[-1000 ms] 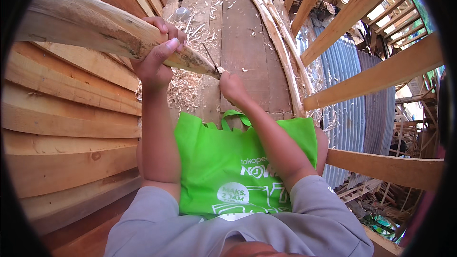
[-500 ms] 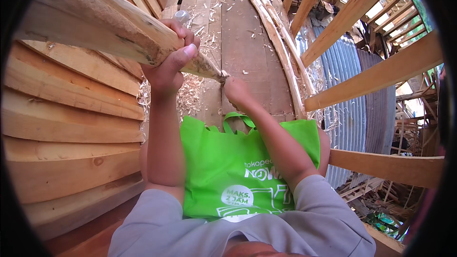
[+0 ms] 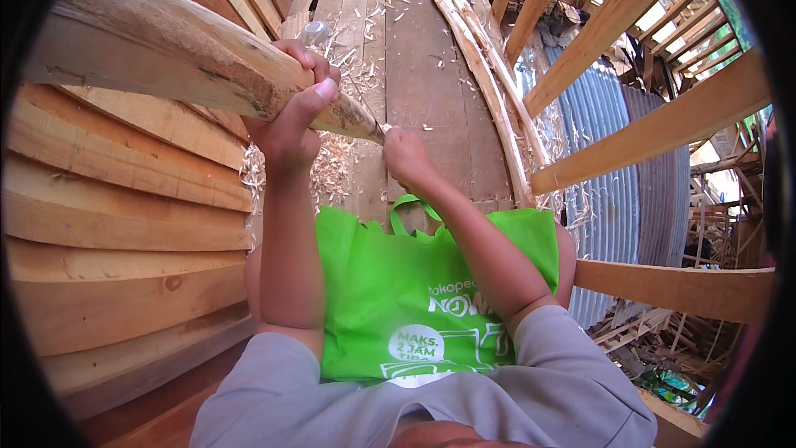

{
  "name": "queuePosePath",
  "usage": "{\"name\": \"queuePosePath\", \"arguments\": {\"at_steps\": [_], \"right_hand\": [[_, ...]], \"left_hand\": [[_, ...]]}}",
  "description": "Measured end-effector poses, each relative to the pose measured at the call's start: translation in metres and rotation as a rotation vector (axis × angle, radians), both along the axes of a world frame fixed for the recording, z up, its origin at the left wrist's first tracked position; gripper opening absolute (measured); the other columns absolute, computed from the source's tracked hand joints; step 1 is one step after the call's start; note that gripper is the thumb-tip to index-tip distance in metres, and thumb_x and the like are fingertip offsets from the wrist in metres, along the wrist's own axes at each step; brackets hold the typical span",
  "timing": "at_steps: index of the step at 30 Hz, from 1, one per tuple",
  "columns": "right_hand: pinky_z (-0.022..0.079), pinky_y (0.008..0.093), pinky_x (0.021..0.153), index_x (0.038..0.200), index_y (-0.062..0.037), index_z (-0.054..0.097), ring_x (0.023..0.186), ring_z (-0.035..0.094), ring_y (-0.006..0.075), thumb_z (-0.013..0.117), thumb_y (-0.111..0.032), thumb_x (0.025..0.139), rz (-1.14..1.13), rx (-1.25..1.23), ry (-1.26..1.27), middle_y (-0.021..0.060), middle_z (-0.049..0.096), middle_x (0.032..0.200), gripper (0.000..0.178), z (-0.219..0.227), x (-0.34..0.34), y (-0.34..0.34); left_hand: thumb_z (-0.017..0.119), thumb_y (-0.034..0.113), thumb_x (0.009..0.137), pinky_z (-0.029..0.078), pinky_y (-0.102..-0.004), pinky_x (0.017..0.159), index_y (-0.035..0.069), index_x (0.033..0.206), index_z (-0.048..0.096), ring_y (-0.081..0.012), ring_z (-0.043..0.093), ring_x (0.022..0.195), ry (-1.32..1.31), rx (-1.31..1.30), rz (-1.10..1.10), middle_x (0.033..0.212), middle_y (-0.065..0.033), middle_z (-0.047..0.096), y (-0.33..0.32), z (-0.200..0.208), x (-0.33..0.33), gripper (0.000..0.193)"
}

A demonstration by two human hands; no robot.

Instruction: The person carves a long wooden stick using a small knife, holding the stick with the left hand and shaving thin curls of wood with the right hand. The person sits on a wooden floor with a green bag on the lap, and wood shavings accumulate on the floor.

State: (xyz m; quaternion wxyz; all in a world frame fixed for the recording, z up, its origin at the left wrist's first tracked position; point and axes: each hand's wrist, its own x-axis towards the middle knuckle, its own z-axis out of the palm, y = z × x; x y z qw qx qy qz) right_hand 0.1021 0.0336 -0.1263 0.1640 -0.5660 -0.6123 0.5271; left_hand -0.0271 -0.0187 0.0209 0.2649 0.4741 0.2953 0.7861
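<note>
A long, pale wooden pole (image 3: 166,41) slants in from the upper left, narrowing toward its lower end. My left hand (image 3: 300,99) is wrapped round it near that thinner end, thumb on top. Just past the tip, my right hand (image 3: 404,155) is closed in a fist around what looks like a knife; a thin dark blade (image 3: 370,108) shows against the wood, while the handle is hidden in my fingers. Across my lap lies a green cloth bag (image 3: 373,282) with white print, its strap toward my knees.
Wood shavings (image 3: 336,170) litter the plank floor (image 3: 427,91). Two peeled poles (image 3: 477,58) lie along its right side. Stacked boards (image 3: 124,224) form a wall at left. On the right stand slatted rails (image 3: 655,129), with corrugated metal sheets (image 3: 593,141) beyond. A clear round object (image 3: 315,31) sits past my left hand.
My right hand has shifted slightly up and left along the pole's tip, and more of the thin blade shows. The pole and my left hand have barely moved.
</note>
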Motion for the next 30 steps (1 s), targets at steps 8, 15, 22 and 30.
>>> {"name": "queuePosePath", "arguments": {"at_steps": [8, 15, 22, 30], "right_hand": [[0.048, 0.0524, 0.093, 0.104, 0.0146, 0.064, 0.104, 0.061, 0.0523, 0.027, -0.034, 0.100, -0.044, 0.015, -0.016, 0.0386, 0.063, 0.106, 0.061, -0.051, 0.012, 0.016], [0.048, 0.0541, 0.092, 0.103, 0.0138, 0.064, 0.103, 0.061, 0.0527, 0.028, -0.032, 0.101, 0.072, 0.079, -0.067, 0.0371, 0.064, 0.106, 0.059, 0.023, -0.004, -0.004], [0.047, 0.0537, 0.093, 0.101, 0.0123, 0.065, 0.103, 0.061, 0.0519, 0.028, -0.031, 0.101, -0.069, 0.091, -0.124, 0.0378, 0.063, 0.104, 0.057, -0.062, 0.008, 0.015], [0.046, 0.0528, 0.096, 0.104, 0.0134, 0.065, 0.106, 0.061, 0.0518, 0.029, -0.030, 0.101, -0.006, 0.036, -0.090, 0.0381, 0.063, 0.108, 0.057, -0.022, 0.000, 0.005]], "left_hand": [[0.061, -0.003, 0.074, 0.047, -0.0342, 0.072, 0.000, 0.102, 0.051, -0.0186, 0.053, 0.072, 0.009, 0.020, -0.070, 0.078, -0.0087, 0.051, 0.004, 0.004, 0.003, 0.030], [0.058, 0.000, 0.075, 0.045, -0.0367, 0.076, 0.003, 0.101, 0.049, -0.0191, 0.051, 0.071, 0.010, 0.010, -0.073, 0.076, -0.0083, 0.051, -0.002, -0.004, -0.015, 0.028], [0.059, 0.000, 0.076, 0.044, -0.0380, 0.076, 0.004, 0.103, 0.049, -0.0198, 0.051, 0.072, 0.008, 0.007, -0.040, 0.076, -0.0091, 0.051, 0.003, 0.003, 0.002, 0.028], [0.062, -0.004, 0.075, 0.045, -0.0367, 0.072, 0.001, 0.103, 0.051, -0.0195, 0.052, 0.070, 0.006, 0.047, -0.150, 0.077, -0.0100, 0.051, 0.001, 0.000, -0.013, 0.031]]}}
